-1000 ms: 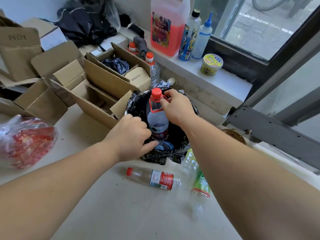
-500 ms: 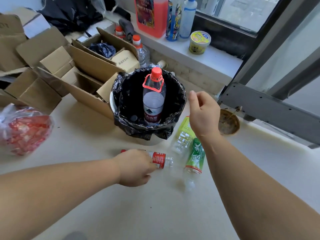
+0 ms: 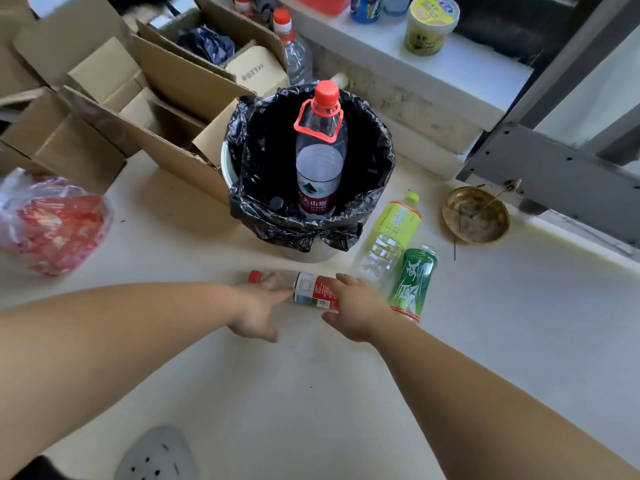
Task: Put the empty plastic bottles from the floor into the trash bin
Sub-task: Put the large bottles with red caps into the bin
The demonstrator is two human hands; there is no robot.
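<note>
A trash bin [image 3: 375, 161] lined with a black bag stands on the floor, and a large red-capped bottle [image 3: 318, 161] stands upright inside it. In front of the bin lies a small clear bottle [image 3: 310, 289] with a red cap and a red label. My left hand [image 3: 256, 306] grips its clear neck end. My right hand [image 3: 353, 306] closes over its base end, thumb below and fingers above. Just right of it lie a yellow-green labelled bottle [image 3: 394, 223] and a green labelled bottle [image 3: 415, 278], side by side.
Open cardboard boxes [image 3: 156, 98] crowd the bin's left side, with another red-capped bottle [image 3: 294, 53] behind. A red-filled plastic bag [image 3: 52, 230] sits far left, a brass dish [image 3: 476, 216] at the right by the wall. A yellow tub [image 3: 431, 24] stands on the sill. A grey shoe [image 3: 156, 455] shows below.
Both hands let go of the large bottle, which now stands in the bin. My left hand dropped to the small bottle on the floor, and my right hand has just come down onto it too.
</note>
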